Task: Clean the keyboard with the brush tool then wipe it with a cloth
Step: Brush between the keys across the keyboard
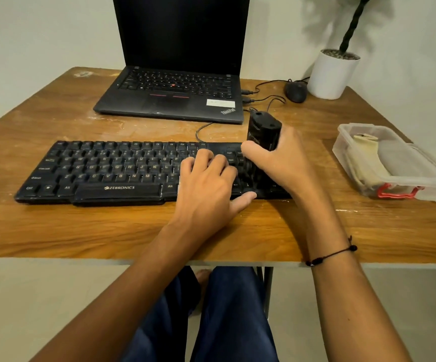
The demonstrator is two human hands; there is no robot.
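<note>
Mostly hidden: brush tool [263,131] bristles, keyboard [112,168] right end under hands.

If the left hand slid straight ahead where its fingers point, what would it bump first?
Probably the keyboard's cable, then the laptop behind it; the left hand already rests on the keyboard. Depth is hard to judge.

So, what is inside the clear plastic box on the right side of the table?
Inside the clear plastic box lies folded cream cloth, seen through the wall. The cloudy plastic blurs the rest, so anything under or behind the cloth cannot be told.
</note>
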